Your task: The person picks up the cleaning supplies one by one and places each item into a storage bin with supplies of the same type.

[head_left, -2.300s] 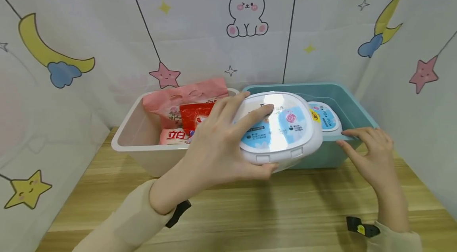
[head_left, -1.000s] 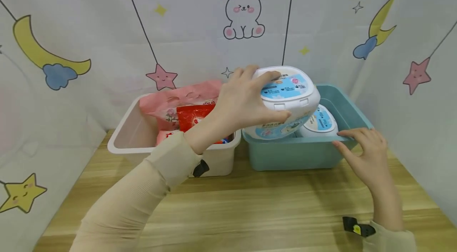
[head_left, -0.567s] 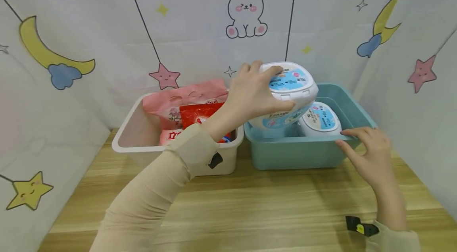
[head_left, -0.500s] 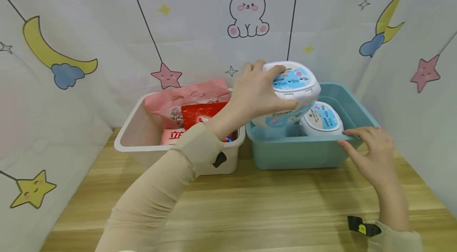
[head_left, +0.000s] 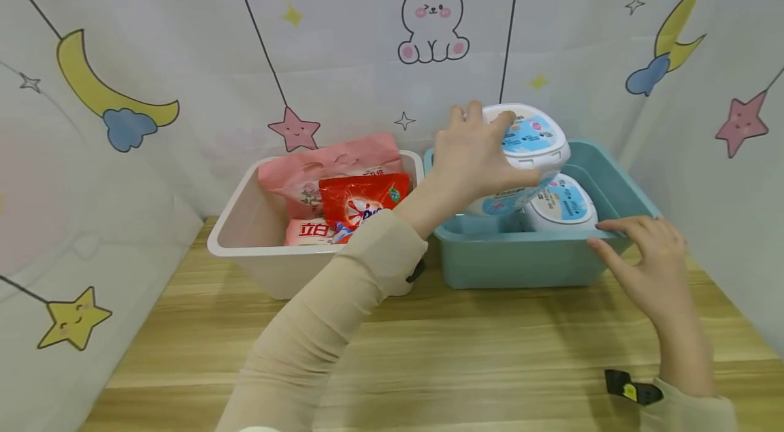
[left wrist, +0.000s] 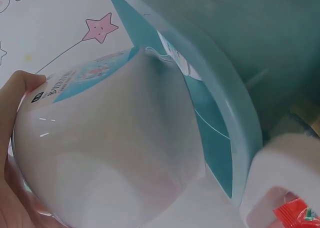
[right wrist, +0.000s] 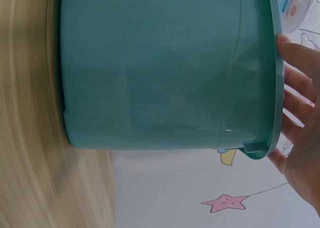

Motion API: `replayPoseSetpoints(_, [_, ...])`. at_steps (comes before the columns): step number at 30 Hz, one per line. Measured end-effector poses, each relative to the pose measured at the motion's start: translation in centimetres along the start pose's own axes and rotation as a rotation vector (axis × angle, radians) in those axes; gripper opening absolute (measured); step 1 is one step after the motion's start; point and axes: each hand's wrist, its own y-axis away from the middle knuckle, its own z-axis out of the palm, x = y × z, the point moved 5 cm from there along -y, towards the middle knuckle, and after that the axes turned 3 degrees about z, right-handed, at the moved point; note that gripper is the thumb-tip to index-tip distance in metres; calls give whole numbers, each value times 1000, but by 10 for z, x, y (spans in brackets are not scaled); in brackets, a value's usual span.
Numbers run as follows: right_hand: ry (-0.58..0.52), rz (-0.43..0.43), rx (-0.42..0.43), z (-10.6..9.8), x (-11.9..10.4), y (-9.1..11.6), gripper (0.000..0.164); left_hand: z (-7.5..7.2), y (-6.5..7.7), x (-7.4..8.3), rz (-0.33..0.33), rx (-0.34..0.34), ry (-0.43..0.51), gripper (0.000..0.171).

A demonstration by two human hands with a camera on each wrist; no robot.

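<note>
A white plastic tub (head_left: 533,136) with a blue-labelled lid is gripped by my left hand (head_left: 471,156), fingers over the lid and thumb along its front side. It leans at the left part of the teal bin (head_left: 520,265), its lower end behind the front rim. In the left wrist view, the tub (left wrist: 110,143) fills the space beside the bin's rim (left wrist: 230,103). A second similar tub (head_left: 562,201) lies inside the bin, further right. My right hand (head_left: 652,265) holds the bin's front right rim, thumb outside and fingertips over the edge.
A cream bin (head_left: 282,275) stands left of the teal one. Inside it are a pink bag (head_left: 282,177), a red packet (head_left: 343,197) and a smaller pink packet (head_left: 303,233). Both bins stand on a wooden table (head_left: 490,350), before a patterned cloth (head_left: 355,58).
My left hand has carried the tub from in front of the bins up and back over the teal bin, then slightly right. My right hand stays at the rim. The head view has shifted slightly.
</note>
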Motion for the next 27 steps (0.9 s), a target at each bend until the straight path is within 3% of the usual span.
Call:
replayPoseSetpoints(12, [7, 22, -29, -3, 0, 0, 26, 8, -15, 6, -104, -63, -33, 81])
replayPoseSetpoints(18, [9, 24, -31, -3, 0, 0, 25, 16, -19, 5, -160, -126, -25, 87])
replayPoseSetpoints(27, [10, 21, -42, -2, -3, 0, 24, 24, -23, 2, -207, -169, -27, 88])
